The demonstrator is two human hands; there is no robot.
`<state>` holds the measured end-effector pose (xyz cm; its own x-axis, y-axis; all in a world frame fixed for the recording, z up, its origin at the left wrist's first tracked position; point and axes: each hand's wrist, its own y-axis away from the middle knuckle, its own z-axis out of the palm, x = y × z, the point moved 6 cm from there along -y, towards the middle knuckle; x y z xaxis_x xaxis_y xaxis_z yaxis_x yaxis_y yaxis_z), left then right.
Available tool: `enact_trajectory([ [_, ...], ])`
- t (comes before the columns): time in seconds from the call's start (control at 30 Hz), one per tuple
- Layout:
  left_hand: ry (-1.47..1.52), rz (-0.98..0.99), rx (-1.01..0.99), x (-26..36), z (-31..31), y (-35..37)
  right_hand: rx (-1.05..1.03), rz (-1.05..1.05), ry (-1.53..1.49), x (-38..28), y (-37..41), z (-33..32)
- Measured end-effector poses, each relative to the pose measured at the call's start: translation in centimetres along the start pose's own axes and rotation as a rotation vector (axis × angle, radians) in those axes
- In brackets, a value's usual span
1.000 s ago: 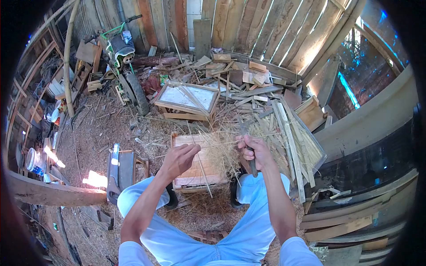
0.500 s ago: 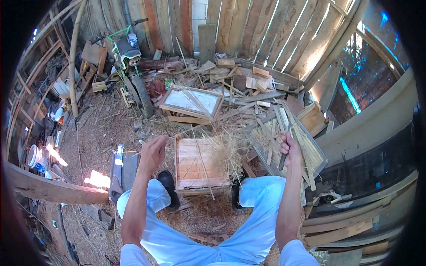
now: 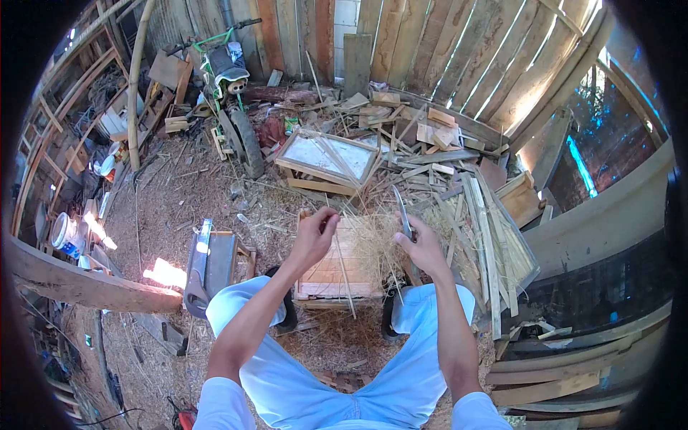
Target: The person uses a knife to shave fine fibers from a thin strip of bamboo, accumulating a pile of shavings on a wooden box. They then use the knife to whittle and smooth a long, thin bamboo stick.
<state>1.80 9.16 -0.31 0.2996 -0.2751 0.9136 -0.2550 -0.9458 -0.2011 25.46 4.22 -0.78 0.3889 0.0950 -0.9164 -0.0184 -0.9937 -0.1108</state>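
Note:
My right hand (image 3: 424, 251) is closed around the handle of a knife (image 3: 402, 208), whose blade points up and away from me. To its left, my left hand (image 3: 314, 238) hovers over the low wooden bench (image 3: 322, 276) with its fingers curled together. Whether those fingers hold anything thin is too small to see. A slender wooden strip (image 3: 347, 283) slants across the planks just below this hand. Fine, straw-like shavings (image 3: 376, 244) are heaped on the bench's right side, between the two hands.
A handsaw (image 3: 197, 276) rests on a dark box at my left. Long wooden slats (image 3: 487, 244) lean on a board at the right. A white-topped wooden frame (image 3: 326, 159), scrap wood (image 3: 430, 132) and a motorbike (image 3: 240, 122) stand farther back.
My right hand has brought the knife left, and its blade tilts the other way. My left hand has moved right over the bench. The whole view has shifted slightly.

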Motion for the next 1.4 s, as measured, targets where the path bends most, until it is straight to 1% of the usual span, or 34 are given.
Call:
enact_trajectory([
  [0.03,0.037,-0.051,-0.055,-0.2,0.7,0.2,0.044,-0.114,0.059,0.1,-0.2,0.1],
  [0.07,0.13,-0.104,-0.07,-0.4,1.3,0.4,0.043,-0.112,0.06,0.9,-0.2,0.1],
  [0.13,0.162,-0.12,-0.078,-0.7,1.7,0.4,0.053,0.034,0.032,0.2,0.0,-0.3],
  [0.17,0.191,-0.136,-0.087,-0.9,1.9,0.3,0.053,0.035,0.033,0.0,-0.2,-0.3],
  [0.2,0.191,-0.136,-0.088,-0.7,2.0,0.3,0.094,0.117,-0.049,0.3,-0.3,-0.6],
  [0.23,0.285,-0.205,-0.105,-0.8,2.2,0.4,0.133,0.198,-0.131,0.6,-0.3,-0.8],
  [0.27,0.379,-0.274,-0.121,-1.0,2.4,0.6,0.131,0.198,-0.132,0.3,-0.4,-0.9],
  [0.3,0.379,-0.277,-0.12,-0.9,2.3,0.6,0.154,0.231,-0.289,0.3,-0.2,-1.0],
  [0.33,0.472,-0.323,-0.141,-0.9,2.5,0.7,0.18,0.264,-0.444,0.4,-0.1,-1.1],
  [0.37,0.566,-0.366,-0.163,-0.8,2.8,0.7,0.183,0.264,-0.442,0.7,-0.1,-1.2],
  [0.43,0.611,-0.365,-0.179,-0.4,3.0,0.7,0.227,0.214,-0.762,0.8,-0.6,-1.0],
  [0.6,0.746,-0.373,-0.258,0.8,4.0,1.1,0.202,0.196,-0.747,-1.0,-0.3,-0.5],
  [0.63,0.775,-0.384,-0.299,0.6,4.5,1.4,0.199,0.211,-0.765,-1.2,-0.1,-0.1],
  [0.67,0.802,-0.397,-0.342,0.5,5.0,1.6,0.224,0.226,-0.713,-1.2,-0.1,0.1],
  [0.8,0.751,-0.421,-0.433,1.0,5.8,2.6,0.272,0.186,-0.736,-2.0,-0.3,0.4],
  [0.87,0.64,-0.42,-0.504,1.2,6.0,3.1,0.28,0.17,-0.757,-2.0,-0.5,0.0],
  [0.97,0.594,-0.408,-0.559,1.5,6.2,3.5,0.277,0.168,-0.77,-1.4,-0.3,-0.3],
  [1.07,0.561,-0.421,-0.566,1.2,6.1,3.5,0.274,0.176,-0.77,-1.5,-0.2,-0.4],
  [1.1,0.562,-0.422,-0.562,1.4,6.1,3.5,0.284,0.172,-0.78,-1.5,-0.1,-0.3],
  [1.17,0.41,-0.296,-0.475,2.2,5.7,2.9,0.265,0.183,-0.759,-1.6,-0.1,0.1],
  [1.2,0.411,-0.295,-0.471,2.2,5.8,2.9,0.251,0.194,-0.739,-1.7,-0.1,0.4],
  [1.33,0.387,-0.19,-0.388,1.9,6.0,2.2,0.223,0.19,-0.754,-1.4,-0.1,1.7],
  [1.4,0.391,-0.154,-0.345,1.7,5.7,2.0,0.183,0.215,-0.69,-1.5,-0.1,2.5],
])
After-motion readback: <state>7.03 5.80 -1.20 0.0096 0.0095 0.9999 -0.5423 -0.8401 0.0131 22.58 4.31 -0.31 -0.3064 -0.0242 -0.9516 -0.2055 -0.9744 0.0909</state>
